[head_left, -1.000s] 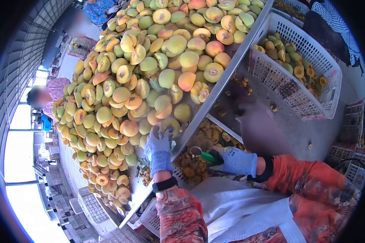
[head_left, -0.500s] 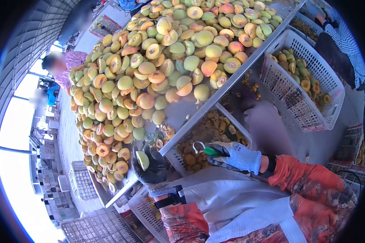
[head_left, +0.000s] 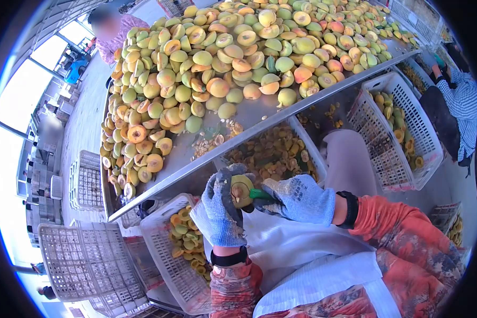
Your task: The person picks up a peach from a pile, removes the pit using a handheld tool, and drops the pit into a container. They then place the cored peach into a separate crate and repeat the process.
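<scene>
My left hand (head_left: 225, 206), in a blue and dark work glove, holds a peach half (head_left: 241, 191) with its cut face and stone showing. My right hand (head_left: 302, 199), gloved the same way, is closed round the green handle of a pitting knife (head_left: 259, 194). The knife's looped metal end meets the cut face of the peach and is mostly hidden there. Both hands are together in front of the apron, just off the table's near edge. A large heap of halved peaches (head_left: 217, 66) covers much of the metal table (head_left: 206, 124).
Below the table edge, a bin (head_left: 307, 143) holds fruit scraps. A white crate (head_left: 156, 238) of peach halves stands at lower left, another crate (head_left: 429, 143) at right. Stacked crates (head_left: 79, 259) sit further left. A person (head_left: 124, 32) stands beyond the heap; a checked sleeve (head_left: 464, 100) shows at right.
My left hand has come from the table edge with the peach half, toward my right hand. The knife's loop, bare before, now meets the fruit. The view has shifted.
</scene>
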`<state>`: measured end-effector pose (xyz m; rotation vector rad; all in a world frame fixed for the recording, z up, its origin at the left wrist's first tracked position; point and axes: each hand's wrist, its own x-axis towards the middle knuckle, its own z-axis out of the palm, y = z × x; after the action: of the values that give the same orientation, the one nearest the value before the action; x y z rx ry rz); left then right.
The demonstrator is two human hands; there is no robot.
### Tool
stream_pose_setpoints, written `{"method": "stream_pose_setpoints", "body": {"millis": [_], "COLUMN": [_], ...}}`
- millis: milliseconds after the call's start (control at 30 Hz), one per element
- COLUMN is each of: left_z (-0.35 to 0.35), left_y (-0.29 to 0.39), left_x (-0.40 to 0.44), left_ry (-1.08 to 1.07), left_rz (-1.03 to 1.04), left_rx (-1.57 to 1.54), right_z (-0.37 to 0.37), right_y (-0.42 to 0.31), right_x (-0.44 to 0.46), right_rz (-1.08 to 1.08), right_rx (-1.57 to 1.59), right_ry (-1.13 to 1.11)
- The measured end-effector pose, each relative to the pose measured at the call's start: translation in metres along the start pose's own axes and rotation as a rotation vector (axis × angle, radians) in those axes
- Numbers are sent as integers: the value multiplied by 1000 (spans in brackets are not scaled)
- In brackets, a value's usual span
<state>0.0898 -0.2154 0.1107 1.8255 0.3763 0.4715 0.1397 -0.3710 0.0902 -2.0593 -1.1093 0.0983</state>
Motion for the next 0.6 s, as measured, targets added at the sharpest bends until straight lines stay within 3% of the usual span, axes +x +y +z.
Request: {"method": "stream_pose_setpoints", "body": {"millis": [33, 100, 133, 200, 233, 267, 300, 333, 433, 467, 500, 533, 567, 600], "left_z": [-1, -2, -2, 3, 2, 0, -2, -2, 1, 5, 7, 6, 9, 12], "left_y": [4, 7, -3, -12, -15, -17, -16, -12, -3, -1, 2, -11, -22, -30], "left_x": [-2, -6, -7, -6, -7, -9, -11, -11, -8, -6, -3, -1, 5, 11], "left_ry": [3, 29, 28, 107, 102, 74, 44, 38, -28, -1, 27, -11, -14, -21], "left_rz": [0, -345, -349, 274, 273, 48, -180, -178, -278, -329, -376, 17, 35, 193], "left_rx": [-1, -447, -446, 128, 124, -90, -302, -306, -232, -306, -380, 139, 136, 81], "right_z": [-2, -3, -3, -2, -2, -5, -11, -16, -9, -10, -8, 16, 38, 34], "right_y": [-3, -3, -3, -8, -10, -11, -15, -16, 11, 8, 1, 11, 24, 25], "right_x": [0, -3, -5, -7, -6, -6, -5, -4, -1, 5, 5, -3, -8, -5], "right_rz": [-2, 5, 17, 45, 69, 72, 403, 739, 674, 749, 738, 427, 115, 112], "right_rx": [-25, 9, 44, 182, 319, 315, 795, 1272, 1408, 1139, 1035, 489, -57, -63], "right_ry": [-35, -90, -143, -158, -168, -168, -403, -629, -690, -663, -499, -193, 105, 116]}}
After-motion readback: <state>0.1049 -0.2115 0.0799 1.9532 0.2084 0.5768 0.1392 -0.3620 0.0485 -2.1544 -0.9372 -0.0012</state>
